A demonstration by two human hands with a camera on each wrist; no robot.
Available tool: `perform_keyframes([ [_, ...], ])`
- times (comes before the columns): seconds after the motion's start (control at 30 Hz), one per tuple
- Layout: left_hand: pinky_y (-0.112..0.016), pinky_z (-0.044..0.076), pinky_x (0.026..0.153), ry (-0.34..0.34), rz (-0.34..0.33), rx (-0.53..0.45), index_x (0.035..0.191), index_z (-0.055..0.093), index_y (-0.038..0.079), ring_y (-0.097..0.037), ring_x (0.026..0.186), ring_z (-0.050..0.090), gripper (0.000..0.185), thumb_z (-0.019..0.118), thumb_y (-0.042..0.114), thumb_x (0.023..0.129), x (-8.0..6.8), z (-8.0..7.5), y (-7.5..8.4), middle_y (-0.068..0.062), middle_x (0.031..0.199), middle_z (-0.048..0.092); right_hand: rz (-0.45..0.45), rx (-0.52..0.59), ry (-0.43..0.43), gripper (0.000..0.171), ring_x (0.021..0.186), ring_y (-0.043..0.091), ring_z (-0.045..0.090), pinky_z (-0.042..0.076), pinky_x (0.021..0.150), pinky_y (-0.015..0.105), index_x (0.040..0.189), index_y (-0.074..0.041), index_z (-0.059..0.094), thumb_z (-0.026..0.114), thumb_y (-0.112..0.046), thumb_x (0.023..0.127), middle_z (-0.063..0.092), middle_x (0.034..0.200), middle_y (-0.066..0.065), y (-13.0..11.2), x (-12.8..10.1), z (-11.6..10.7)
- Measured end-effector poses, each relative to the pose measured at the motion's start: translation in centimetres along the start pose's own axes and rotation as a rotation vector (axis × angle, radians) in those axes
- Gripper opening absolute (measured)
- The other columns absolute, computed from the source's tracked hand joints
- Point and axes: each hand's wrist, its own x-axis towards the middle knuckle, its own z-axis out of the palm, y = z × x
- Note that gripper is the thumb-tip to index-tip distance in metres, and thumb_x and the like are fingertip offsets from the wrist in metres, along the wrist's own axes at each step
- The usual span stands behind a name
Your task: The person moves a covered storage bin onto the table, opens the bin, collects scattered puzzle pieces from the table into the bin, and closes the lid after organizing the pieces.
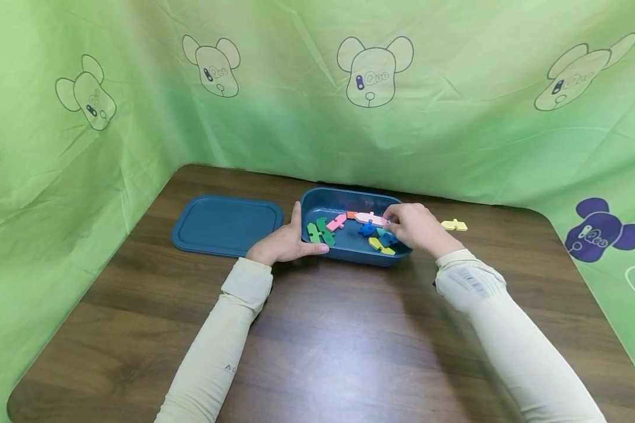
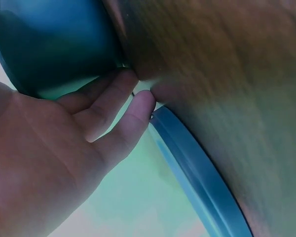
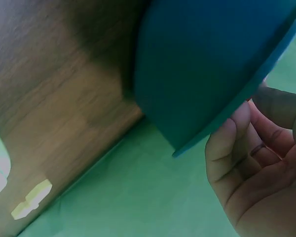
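- Sleeved forearms nearest us reach to the blue box [image 1: 317, 202] toward the table's far edge.
- Our right hand [image 1: 415, 228] pinches a pink piece [image 1: 371, 220] lying crosswise over the box, left of its fingers.
- Our left hand [image 1: 284, 242] grips the box's left wall.
- We count one lid [image 1: 226, 225], one yellow piece [image 1: 454, 224] outside.

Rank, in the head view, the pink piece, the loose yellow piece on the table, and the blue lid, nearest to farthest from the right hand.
1. pink piece: held in the right hand, over the box.
2. yellow piece: on the table, just right.
3. blue lid: far left.
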Motion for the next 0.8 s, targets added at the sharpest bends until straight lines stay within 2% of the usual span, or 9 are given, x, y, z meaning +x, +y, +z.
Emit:
perform_keyframes([
  [0.13,-0.044,0.045,0.101,0.002,0.002,-0.008,0.157,-0.025,0.014,-0.033,0.127,0.054,0.131,0.070,0.067,0.084,0.0,0.0,0.0,-0.025,0.156,0.036,-0.009,0.000,-0.012,0.012,0.075,0.025,0.060,0.049,0.074,0.045,0.102,0.001,0.071,0.066,-0.008,0.095,0.068,0.080,0.007,-0.5,0.1,0.2],
  [0.3,-0.042,0.047,0.098,0.010,-0.004,-0.007,0.157,-0.025,0.014,-0.030,0.117,0.060,0.131,0.069,0.069,0.084,0.0,0.0,0.1,-0.025,0.153,0.041,-0.005,0.007,-0.016,0.012,0.075,0.024,0.061,0.049,0.074,0.045,0.102,0.000,0.071,0.068,-0.009,0.095,0.068,0.079,0.005,-0.9,0.2,0.4],
  [0.5,-0.042,0.048,0.095,0.009,-0.017,0.003,0.157,-0.025,0.015,-0.030,0.112,0.063,0.132,0.069,0.070,0.083,0.0,0.0,0.1,-0.026,0.149,0.046,0.000,0.013,-0.030,0.014,0.077,0.025,0.059,0.049,0.074,0.044,0.104,0.000,0.071,0.068,-0.009,0.095,0.067,0.080,0.005,-1.2,0.4,0.8],
  [0.8,-0.043,0.046,0.099,0.006,-0.010,-0.003,0.157,-0.026,0.015,-0.031,0.120,0.059,0.132,0.069,0.069,0.084,0.0,0.0,0.0,-0.025,0.155,0.038,-0.030,-0.007,-0.006,0.012,0.078,0.026,0.059,0.049,0.075,0.046,0.101,0.000,0.071,0.069,-0.009,0.094,0.066,0.080,0.005,-1.7,0.7,1.2],
])
